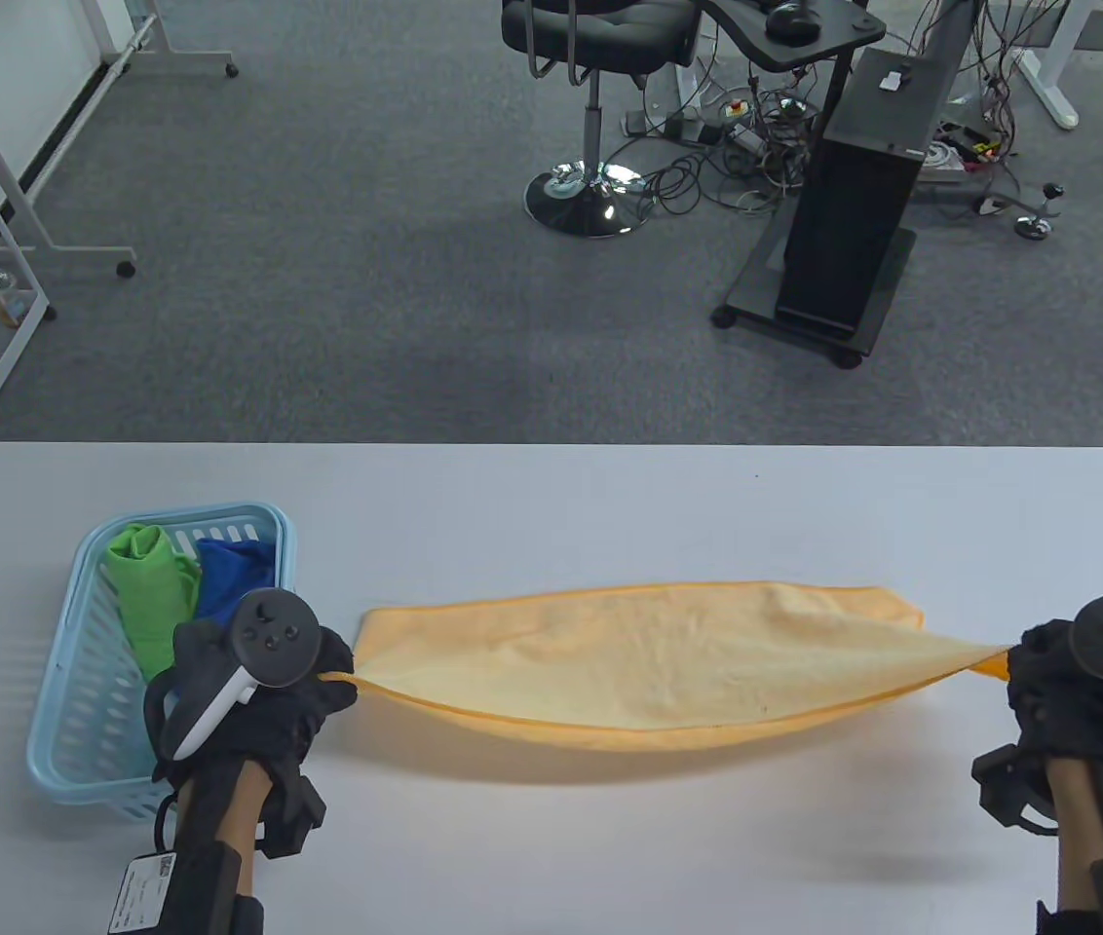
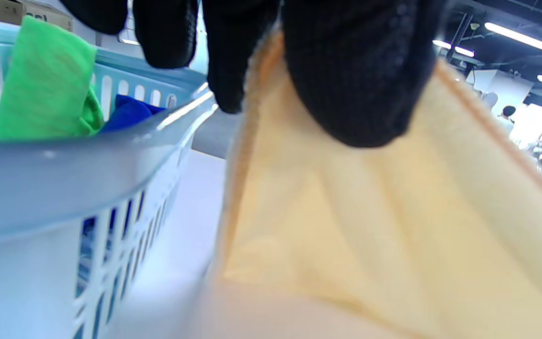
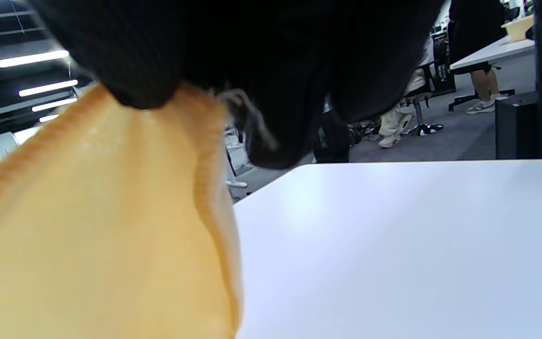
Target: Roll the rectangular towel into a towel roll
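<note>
An orange towel (image 1: 649, 662) is stretched left to right between my two hands, sagging in the middle just above the white table (image 1: 551, 506). My left hand (image 1: 318, 677) pinches its left end beside the basket; the left wrist view shows the fingers (image 2: 360, 75) closed on the cloth (image 2: 370, 226). My right hand (image 1: 1029, 672) pinches the right end near the table's right edge; the right wrist view shows the dark glove (image 3: 252, 56) gripping the orange hem (image 3: 111, 212).
A light blue plastic basket (image 1: 64, 701) stands at the left, holding a green cloth (image 1: 147, 584) and a blue cloth (image 1: 230, 575); it touches my left hand's side. Beyond the table's far edge are grey carpet, an office chair (image 1: 590, 58) and a black stand (image 1: 854, 224).
</note>
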`<state>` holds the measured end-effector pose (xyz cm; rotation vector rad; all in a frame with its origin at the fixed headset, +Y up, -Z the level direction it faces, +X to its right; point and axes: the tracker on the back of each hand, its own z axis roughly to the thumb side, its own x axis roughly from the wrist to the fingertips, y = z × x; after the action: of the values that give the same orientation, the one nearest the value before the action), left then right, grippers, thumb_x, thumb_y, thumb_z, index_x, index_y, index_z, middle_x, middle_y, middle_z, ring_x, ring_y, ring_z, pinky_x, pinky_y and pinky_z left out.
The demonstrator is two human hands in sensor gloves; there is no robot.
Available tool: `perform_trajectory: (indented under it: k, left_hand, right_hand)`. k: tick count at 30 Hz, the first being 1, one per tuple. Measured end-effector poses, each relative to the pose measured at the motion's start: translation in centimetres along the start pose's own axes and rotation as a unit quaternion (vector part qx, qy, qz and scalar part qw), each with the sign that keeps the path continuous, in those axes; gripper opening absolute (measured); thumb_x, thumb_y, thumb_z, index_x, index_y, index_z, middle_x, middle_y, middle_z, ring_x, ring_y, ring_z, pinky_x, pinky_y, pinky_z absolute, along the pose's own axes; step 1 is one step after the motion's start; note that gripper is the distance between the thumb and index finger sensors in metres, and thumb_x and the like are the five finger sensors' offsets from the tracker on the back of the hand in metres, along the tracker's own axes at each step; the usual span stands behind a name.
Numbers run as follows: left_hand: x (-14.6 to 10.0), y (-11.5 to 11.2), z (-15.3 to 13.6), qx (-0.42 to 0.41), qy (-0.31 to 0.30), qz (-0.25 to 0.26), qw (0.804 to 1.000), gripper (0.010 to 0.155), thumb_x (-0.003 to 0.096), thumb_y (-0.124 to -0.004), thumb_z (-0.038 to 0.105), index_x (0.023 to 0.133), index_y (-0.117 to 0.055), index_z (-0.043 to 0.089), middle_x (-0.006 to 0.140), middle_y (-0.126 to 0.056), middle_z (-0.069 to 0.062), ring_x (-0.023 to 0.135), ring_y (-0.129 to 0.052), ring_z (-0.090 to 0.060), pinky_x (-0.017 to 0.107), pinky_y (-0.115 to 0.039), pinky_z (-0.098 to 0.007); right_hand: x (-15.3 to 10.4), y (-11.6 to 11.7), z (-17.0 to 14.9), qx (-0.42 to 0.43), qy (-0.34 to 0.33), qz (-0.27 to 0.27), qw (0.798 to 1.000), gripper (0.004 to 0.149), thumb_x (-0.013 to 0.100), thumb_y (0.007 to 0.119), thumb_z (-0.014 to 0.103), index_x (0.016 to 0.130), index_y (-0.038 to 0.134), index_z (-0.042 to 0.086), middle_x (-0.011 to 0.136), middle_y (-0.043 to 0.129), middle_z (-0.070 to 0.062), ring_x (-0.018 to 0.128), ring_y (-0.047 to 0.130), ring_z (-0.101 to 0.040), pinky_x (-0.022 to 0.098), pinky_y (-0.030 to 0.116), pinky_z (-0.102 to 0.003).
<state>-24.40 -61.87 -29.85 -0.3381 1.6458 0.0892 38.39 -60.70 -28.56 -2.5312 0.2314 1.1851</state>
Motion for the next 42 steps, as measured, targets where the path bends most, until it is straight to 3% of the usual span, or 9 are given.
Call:
perform_trajectory:
  k: [4,11,19,29,31,34,36,39,42]
  left_hand:
    - [0.9,-0.1,0.7,-0.002,-0.009,-0.012,1.000,0.042,0.0278,-0.085,0.044,0.064,-0.104,0.030,0.102,-0.083,-0.011,0.101,-0.059,-0.048,0.068,-0.047,-0.066]
    - [3.6,-1.5,2.6,0.091,0.052,-0.057,0.993,0.052,0.0354,-0.067,0.049,0.074,-0.095,0.029,0.109,-0.069,-0.015,0.104,-0.042,-0.049,0.070,-0.037,-0.066]
    - [6.8,-2.8,4.0,0.169,0.127,-0.077,0.974,0.050,0.0397,-0.076,0.049,0.084,-0.090,0.029,0.113,-0.061,-0.015,0.105,-0.037,-0.048,0.071,-0.036,-0.065]
    - [6.3,-0.8,5.1,0.216,0.141,-0.067,0.964,0.070,0.0306,-0.088,0.053,0.097,-0.077,0.033,0.116,-0.057,-0.013,0.108,-0.033,-0.048,0.073,-0.033,-0.067]
    - [6.0,-0.6,5.3,0.236,0.131,-0.065,0.961,0.068,0.0263,-0.089,0.057,0.088,-0.082,0.031,0.116,-0.056,-0.011,0.109,-0.032,-0.048,0.073,-0.033,-0.068]
    - [5.8,-0.5,6.0,0.255,0.107,-0.049,0.960,0.050,0.0213,-0.087,0.060,0.051,-0.101,0.022,0.114,-0.062,-0.007,0.109,-0.033,-0.046,0.073,-0.033,-0.068]
    - [5.9,-0.8,6.3,0.243,0.085,-0.050,0.965,0.049,0.0247,-0.083,0.057,0.044,-0.107,0.019,0.112,-0.066,-0.004,0.108,-0.036,-0.046,0.072,-0.036,-0.067]
    - [6.1,-1.4,6.6,0.231,0.090,-0.071,0.966,0.045,0.0298,-0.081,0.049,0.057,-0.106,0.025,0.114,-0.063,-0.006,0.108,-0.033,-0.047,0.073,-0.034,-0.067]
    - [6.4,-2.2,6.7,0.228,0.094,-0.108,0.963,0.053,0.0401,-0.080,0.034,0.093,-0.084,0.038,0.117,-0.054,-0.009,0.108,-0.029,-0.047,0.073,-0.032,-0.067]
  right_hand:
    - [1.1,0.6,-0.1,-0.007,0.009,0.021,1.000,0.047,0.031,0.084,0.032,0.074,0.086,0.014,0.086,0.081,-0.015,0.064,0.100,-0.023,0.054,0.078,-0.051]
    - [3.6,4.3,0.5,-0.064,0.013,0.075,0.995,0.046,0.032,0.083,0.032,0.075,0.087,0.017,0.089,0.078,-0.015,0.068,0.097,-0.025,0.057,0.076,-0.052]
    - [5.8,7.5,1.5,-0.093,0.015,0.086,0.992,0.047,0.032,0.082,0.033,0.076,0.087,0.015,0.090,0.077,-0.014,0.069,0.096,-0.026,0.058,0.075,-0.053]
    - [4.1,6.5,2.7,-0.113,-0.007,0.071,0.991,0.054,0.032,0.081,0.037,0.081,0.084,0.013,0.091,0.075,-0.015,0.072,0.094,-0.028,0.059,0.073,-0.054]
    - [3.4,6.3,3.2,-0.119,-0.016,0.074,0.990,0.054,0.033,0.080,0.038,0.081,0.085,0.013,0.092,0.074,-0.015,0.072,0.094,-0.028,0.059,0.072,-0.055]
    - [2.4,6.1,3.9,-0.123,-0.029,0.073,0.989,0.054,0.033,0.080,0.038,0.081,0.085,0.013,0.092,0.075,-0.016,0.072,0.094,-0.029,0.059,0.072,-0.055]
    - [1.9,6.2,4.2,-0.131,-0.037,0.073,0.988,0.053,0.033,0.080,0.037,0.080,0.085,0.012,0.091,0.075,-0.016,0.072,0.094,-0.029,0.059,0.072,-0.055]
    - [1.1,6.3,4.4,-0.163,-0.049,0.076,0.983,0.051,0.034,0.079,0.036,0.079,0.086,0.013,0.092,0.075,-0.015,0.072,0.093,-0.029,0.059,0.072,-0.055]
    - [0.5,6.6,4.8,-0.169,-0.060,0.080,0.981,0.053,0.034,0.079,0.037,0.080,0.086,0.013,0.092,0.075,-0.015,0.073,0.093,-0.029,0.060,0.071,-0.055]
